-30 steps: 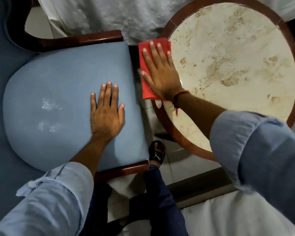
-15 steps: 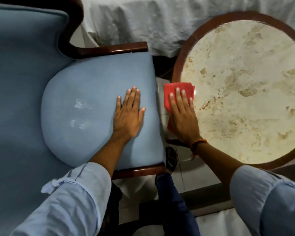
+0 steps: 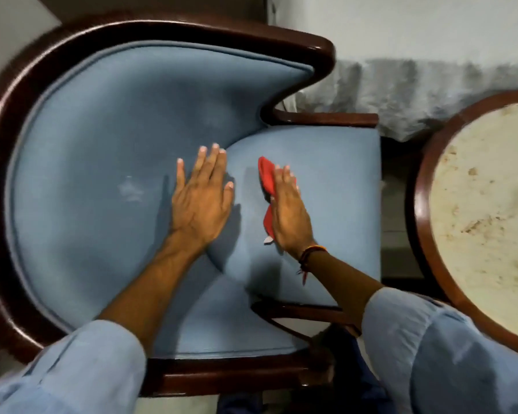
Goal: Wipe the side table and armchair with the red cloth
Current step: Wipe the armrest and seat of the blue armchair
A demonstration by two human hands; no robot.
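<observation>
Right hand is pressing the red cloth flat on the armchair seat, fingers straight over it.
Left hand is lying open-palmed on the blue upholstery just beside it. The side table's worktop is standing apart at the right, neither hand on it. Its mottling is perhaps the stone's own pattern, so I cannot tell whether it is wiped. The chair is looking barely begun: pale marks are showing beyond the left hand.

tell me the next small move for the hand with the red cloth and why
Probably slide the red cloth leftward: the right hand presses it flat on the armchair seat, and pale marks beyond the resting left hand look unwiped.
</observation>
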